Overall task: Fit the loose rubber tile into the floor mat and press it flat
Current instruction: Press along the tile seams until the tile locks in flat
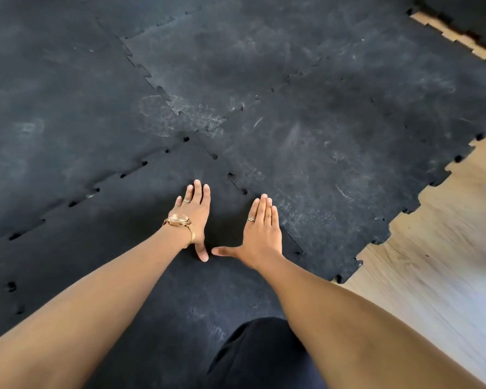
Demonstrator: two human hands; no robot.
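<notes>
Hands lie flat, palms down, on the black rubber tile (141, 220) nearest the person: left hand (194, 217) with a gold watch (180, 220), right hand (261, 234) beside it, fingers stretched, thumbs almost meeting, gripping nothing. That tile sits in the floor mat (334, 130), small gaps showing along its toothed seams. Wooden floor (438, 248) shows at right.

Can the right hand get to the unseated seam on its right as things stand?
Probably yes: the right hand lies flat on the tile beside that seam, nothing between them.
</notes>
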